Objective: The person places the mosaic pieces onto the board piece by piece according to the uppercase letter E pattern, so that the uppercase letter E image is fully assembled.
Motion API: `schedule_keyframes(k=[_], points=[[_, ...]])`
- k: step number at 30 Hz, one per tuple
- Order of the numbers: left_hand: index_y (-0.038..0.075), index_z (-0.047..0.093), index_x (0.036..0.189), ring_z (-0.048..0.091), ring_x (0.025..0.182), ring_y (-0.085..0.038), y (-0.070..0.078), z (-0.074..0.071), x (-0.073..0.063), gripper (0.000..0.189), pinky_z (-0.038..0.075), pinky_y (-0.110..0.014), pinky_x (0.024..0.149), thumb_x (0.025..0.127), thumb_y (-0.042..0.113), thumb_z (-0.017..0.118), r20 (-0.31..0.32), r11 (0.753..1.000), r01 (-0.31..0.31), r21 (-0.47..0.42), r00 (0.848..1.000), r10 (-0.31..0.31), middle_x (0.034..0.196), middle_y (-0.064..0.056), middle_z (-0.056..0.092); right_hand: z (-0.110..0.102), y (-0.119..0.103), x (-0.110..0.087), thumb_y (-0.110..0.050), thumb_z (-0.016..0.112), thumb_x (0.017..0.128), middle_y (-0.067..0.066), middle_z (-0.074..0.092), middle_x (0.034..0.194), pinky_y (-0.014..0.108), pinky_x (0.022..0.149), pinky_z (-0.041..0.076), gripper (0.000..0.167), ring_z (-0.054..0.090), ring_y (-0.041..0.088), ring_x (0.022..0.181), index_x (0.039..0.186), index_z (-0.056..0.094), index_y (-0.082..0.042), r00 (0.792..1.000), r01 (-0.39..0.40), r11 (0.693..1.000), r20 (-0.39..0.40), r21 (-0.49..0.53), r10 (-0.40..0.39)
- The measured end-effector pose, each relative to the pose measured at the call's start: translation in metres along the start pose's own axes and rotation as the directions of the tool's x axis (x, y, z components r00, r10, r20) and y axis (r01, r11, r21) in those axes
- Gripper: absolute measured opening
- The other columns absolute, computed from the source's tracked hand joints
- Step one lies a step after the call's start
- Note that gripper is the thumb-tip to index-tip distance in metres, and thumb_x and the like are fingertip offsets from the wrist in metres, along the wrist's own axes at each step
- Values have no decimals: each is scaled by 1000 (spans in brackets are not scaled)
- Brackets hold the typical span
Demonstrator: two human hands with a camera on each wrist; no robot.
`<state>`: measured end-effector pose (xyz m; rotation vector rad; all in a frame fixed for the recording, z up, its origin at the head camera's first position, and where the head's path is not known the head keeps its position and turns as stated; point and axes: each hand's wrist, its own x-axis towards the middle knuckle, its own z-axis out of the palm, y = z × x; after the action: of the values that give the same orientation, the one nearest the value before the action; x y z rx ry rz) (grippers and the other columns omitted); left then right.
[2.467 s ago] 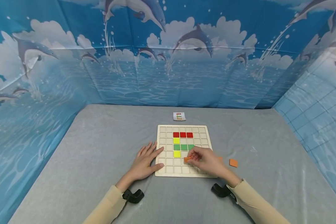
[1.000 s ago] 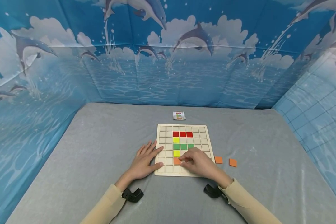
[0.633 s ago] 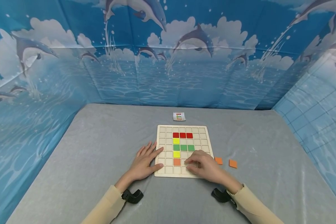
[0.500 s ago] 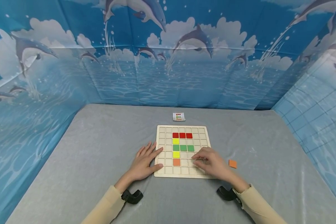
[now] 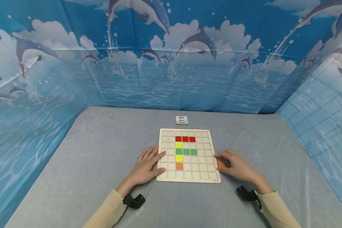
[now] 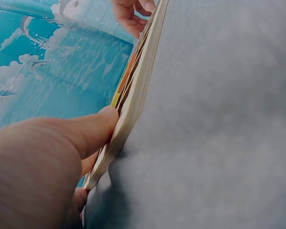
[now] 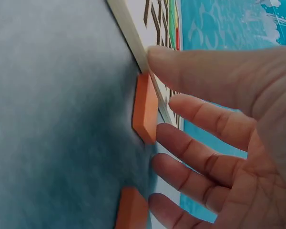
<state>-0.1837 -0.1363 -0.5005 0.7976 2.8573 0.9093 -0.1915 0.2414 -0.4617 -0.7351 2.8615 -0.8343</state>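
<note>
A square wooden grid board (image 5: 199, 176) lies on the grey cloth, with red (image 5: 185, 139), yellow (image 5: 179, 158), green (image 5: 186, 151) and orange (image 5: 179, 166) tiles in its cells. My left hand (image 5: 144, 167) rests on the board's left edge, fingers spread and thumb on the rim. Beyond the right edge, my right hand (image 5: 233, 164) hovers around a loose orange tile (image 7: 145, 109), with thumb and fingers apart on either side of it. Another orange tile (image 7: 131, 210) lies on the cloth by the fingertips in the right wrist view; the hand hides it in the head view.
A small card (image 5: 182, 120) printed with a coloured grid pattern lies behind the board. Grey cloth (image 5: 117, 133) covers the table. A blue dolphin-print curtain (image 5: 159, 82) encloses the back and sides. Both wrists wear black bands (image 5: 134, 201).
My right hand has brought an orange tile into the board's cell below the lower yellow one, let go, and moved right to the loose orange tiles. The left hand has stayed put.
</note>
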Motion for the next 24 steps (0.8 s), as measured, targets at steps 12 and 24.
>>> schedule_keyframes(k=[12,24], points=[[16,37,148,5,143,-28,1,0,0,65,3,-49,110,93,45,55,8,1000,2,-3,1000,-2,156,-11,15,-7,7,-2,-9,79,77,2,58,100,41,75,44,32,50,20,88,106,66,-6,1000,-13,1000,19,4,13],[17,37,148,4,143,-28,-1,2,0,65,2,-50,110,93,45,56,0,1000,-1,4,1000,1,156,-12,16,-3,10,-1,-14,78,79,-2,52,82,30,61,39,19,45,15,71,93,66,-9,994,-96,995,-56,9,96]])
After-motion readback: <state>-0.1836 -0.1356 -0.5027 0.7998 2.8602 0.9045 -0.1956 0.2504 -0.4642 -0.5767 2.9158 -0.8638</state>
